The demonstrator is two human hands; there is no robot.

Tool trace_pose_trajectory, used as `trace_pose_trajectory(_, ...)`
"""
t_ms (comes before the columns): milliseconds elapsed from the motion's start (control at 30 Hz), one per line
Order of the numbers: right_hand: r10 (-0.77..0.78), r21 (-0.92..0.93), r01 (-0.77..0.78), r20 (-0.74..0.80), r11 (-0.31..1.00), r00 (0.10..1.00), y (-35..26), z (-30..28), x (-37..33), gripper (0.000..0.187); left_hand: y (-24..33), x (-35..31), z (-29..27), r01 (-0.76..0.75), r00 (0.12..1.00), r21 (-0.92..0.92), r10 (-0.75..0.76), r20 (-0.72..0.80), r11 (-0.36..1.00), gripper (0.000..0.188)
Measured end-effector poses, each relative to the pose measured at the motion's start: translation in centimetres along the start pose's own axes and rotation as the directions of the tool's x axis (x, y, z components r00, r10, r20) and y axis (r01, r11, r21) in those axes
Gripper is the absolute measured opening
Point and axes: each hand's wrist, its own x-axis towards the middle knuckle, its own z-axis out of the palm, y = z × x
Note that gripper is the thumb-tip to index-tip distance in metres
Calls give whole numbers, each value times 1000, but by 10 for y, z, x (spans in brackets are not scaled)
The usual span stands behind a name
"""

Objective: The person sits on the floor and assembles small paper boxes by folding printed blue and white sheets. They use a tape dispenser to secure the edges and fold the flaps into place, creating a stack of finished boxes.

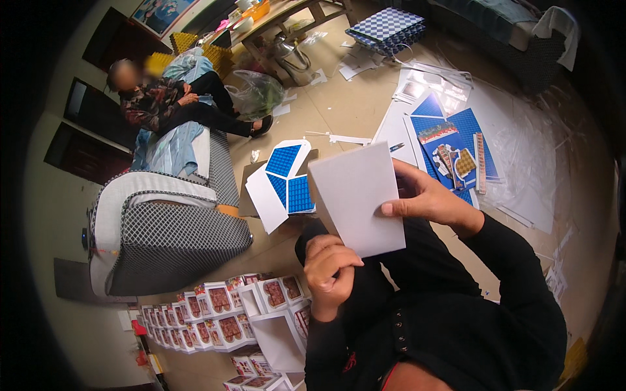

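Observation:
A plain white cardboard box [362, 199] is held up in front of my lap, tilted, with a broad face and a narrower left side showing. My right hand [435, 201] grips its right edge, thumb flat on the front and the other fingers behind. At the lower left corner my left hand [329, 270] is closed on the box, fingers curled at the edge. Just beyond the box, white and blue-patterned card sheets [285, 176] lie on a low brown stand. Right of my right hand, printed blue card sheets [450, 146] with small cut-out pieces lie in a pile.
Rows of finished-looking printed boxes [228, 326] stand on the floor at lower left. A grey patterned sofa [176, 241] is at left, where another person [163, 104] sits. Clear plastic sheeting [521, 163] spreads at right. A blue checked stack [386, 29] lies at the back.

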Motion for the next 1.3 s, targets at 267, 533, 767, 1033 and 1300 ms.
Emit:
trace_pose_trajectory(267, -347, -359, 357, 93, 863, 933, -2, 8, 5, 59, 3, 17, 4, 288, 846, -472, -452, -282, 833, 43)
trace_pose_trajectory(533, -573, -601, 538, 156, 591, 804, 0, 9, 7, 56, 11, 30, 6, 260, 800, -681, -547, -245, 685, 44)
trace_pose_trajectory(767, -565, -530, 532, 115, 661, 817, 7, 9, 10, 56, 13, 29, 6, 268, 811, -667, -537, -234, 695, 35)
trace_pose_trajectory(1033, -458, -293, 464, 94, 836, 884, 11, 16, 13, 52, 30, 42, -10, 291, 839, -565, -490, -236, 772, 23)
trace_pose_trajectory(1300, -306, -36, 318, 186, 947, 934, 9, 19, 13, 55, 41, 40, -19, 330, 830, -555, -515, -215, 763, 21)
